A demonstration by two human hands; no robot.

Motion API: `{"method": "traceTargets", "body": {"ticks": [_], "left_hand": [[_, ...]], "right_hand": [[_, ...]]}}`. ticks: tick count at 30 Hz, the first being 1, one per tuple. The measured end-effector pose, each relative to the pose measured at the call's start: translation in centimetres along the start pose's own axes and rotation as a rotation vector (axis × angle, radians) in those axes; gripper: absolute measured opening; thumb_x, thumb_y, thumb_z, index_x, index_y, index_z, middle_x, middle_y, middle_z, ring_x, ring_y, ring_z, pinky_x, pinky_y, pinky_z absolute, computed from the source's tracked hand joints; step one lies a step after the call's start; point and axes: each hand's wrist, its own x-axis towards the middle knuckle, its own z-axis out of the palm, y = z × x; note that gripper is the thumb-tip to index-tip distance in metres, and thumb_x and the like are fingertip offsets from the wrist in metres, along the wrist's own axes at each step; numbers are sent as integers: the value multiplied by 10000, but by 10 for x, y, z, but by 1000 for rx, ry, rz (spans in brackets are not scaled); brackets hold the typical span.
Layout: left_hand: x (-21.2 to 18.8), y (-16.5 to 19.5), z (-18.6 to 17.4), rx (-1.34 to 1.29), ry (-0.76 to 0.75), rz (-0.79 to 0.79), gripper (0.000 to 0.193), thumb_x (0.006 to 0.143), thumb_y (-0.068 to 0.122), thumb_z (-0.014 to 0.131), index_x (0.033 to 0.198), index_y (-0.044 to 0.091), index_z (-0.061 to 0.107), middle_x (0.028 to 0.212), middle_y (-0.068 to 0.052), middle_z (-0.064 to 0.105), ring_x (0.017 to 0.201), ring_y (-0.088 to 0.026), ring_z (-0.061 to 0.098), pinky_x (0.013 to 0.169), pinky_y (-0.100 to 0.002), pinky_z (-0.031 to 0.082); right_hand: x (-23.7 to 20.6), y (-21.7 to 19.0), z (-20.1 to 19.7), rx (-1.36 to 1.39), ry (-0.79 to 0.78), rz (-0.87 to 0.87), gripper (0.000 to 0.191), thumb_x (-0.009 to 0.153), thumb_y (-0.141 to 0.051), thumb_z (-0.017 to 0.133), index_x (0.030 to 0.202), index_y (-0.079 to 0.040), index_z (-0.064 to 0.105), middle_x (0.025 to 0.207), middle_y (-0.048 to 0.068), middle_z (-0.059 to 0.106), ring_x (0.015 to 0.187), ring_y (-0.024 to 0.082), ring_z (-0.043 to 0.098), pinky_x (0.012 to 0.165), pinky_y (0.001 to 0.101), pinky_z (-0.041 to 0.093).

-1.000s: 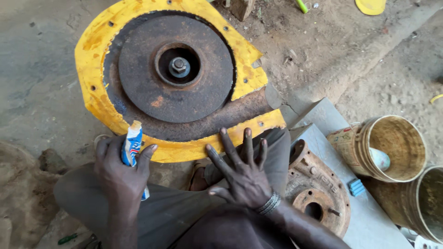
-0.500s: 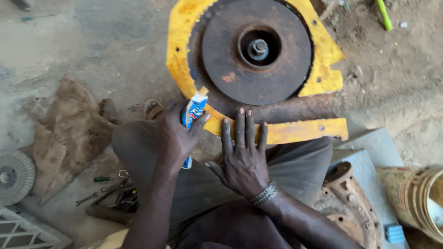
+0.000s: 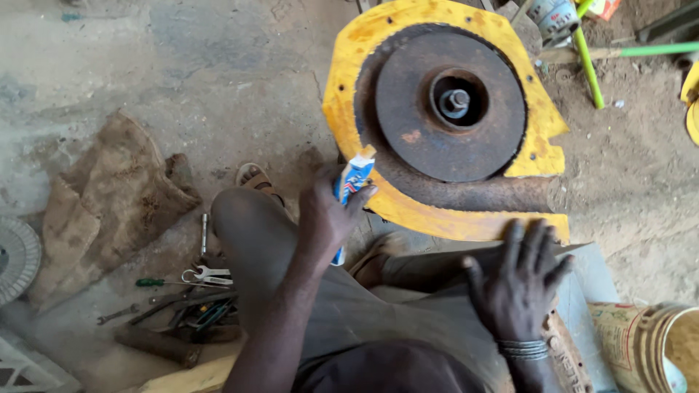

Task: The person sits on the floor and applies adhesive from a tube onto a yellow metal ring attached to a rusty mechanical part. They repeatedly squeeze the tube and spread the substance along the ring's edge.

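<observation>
My left hand (image 3: 326, 217) grips a small blue-and-white tube (image 3: 352, 183), its tip pointing up toward the rim of a yellow pump casing (image 3: 352, 81) lying on the ground. Inside the casing sits a rusty round disc (image 3: 450, 105) with a bolt at its centre. My right hand (image 3: 518, 280) rests flat with fingers spread on my knee, just below the casing's lower yellow edge (image 3: 466, 224). A bracelet circles that wrist.
A brown sack cloth (image 3: 109, 207) lies at the left. Several hand tools (image 3: 186, 298) are scattered beside my left leg. A yellowish bucket (image 3: 655, 346) stands at bottom right, a green pipe (image 3: 588, 65) at top right, and a grey ribbed disc (image 3: 16, 258) at the left edge.
The view has swung left, so the casing now sits at upper right. My right hand has slid right along my leg. The tube stays in my left hand near the casing rim.
</observation>
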Motion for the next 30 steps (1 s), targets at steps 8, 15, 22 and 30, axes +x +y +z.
{"method": "traceTargets", "body": {"ticks": [8,15,22,30], "left_hand": [[-3,-28,-6,-344,-42,-144,264,910,275,808,1003,43,720,825,-48,716,727,-163,686,645,-351,534],[-20,-21,-65,-796,-6,-444,476,1036,434,495,1113,19,714,852,-62,765,737,-125,708,690,-291,562],[2,20,-68,-237,-157,-217,345,1042,298,622,1027,-9,779,670,-88,694,579,-169,632,560,-318,502],[31,50,-54,-28,-108,2,295,1005,280,629,1015,0,720,692,-137,698,620,-267,735,556,-358,535]], "right_hand": [[33,-115,-1,165,21,-428,1063,874,-639,595,1516,147,277,1606,378,202,1515,505,181,1206,607,173],[67,-124,-38,376,-210,-794,824,871,-420,650,1494,43,374,1615,343,245,1521,464,206,1213,533,183],[116,-100,-52,1769,-650,-360,784,949,-314,689,1560,52,363,1635,259,409,1537,375,376,1269,488,268],[134,-124,-41,2378,-833,-294,880,945,-364,746,1602,84,369,1613,287,425,1545,360,376,1338,493,205]]}}
